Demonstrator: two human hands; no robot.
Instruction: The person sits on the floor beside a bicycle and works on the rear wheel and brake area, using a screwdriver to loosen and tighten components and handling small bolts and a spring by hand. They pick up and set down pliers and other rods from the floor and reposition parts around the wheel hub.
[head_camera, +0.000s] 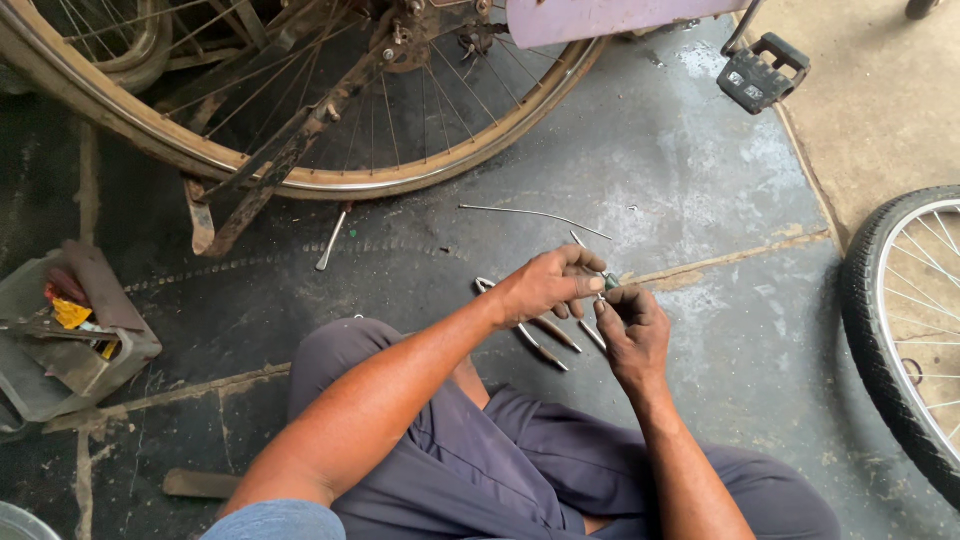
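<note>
Your left hand (548, 285) and right hand (630, 335) both pinch a small metal part (606, 283), just above the pliers (540, 335).

the person sits on the dark floor (680, 160), knees apart, both hands out in front. the left hand (548, 285) and the right hand (632, 330) meet fingertip to fingertip, pinching a small metal part (607, 283) between them. just under the hands lie pliers (530, 335). a thin bent rod (535, 215) lies further out, near a bare bicycle wheel (300, 110). a pedal (762, 72) hangs at upper right, a tyred wheel (905, 330) stands far right, and a cluttered tool tray (65, 335) sits left.
</note>
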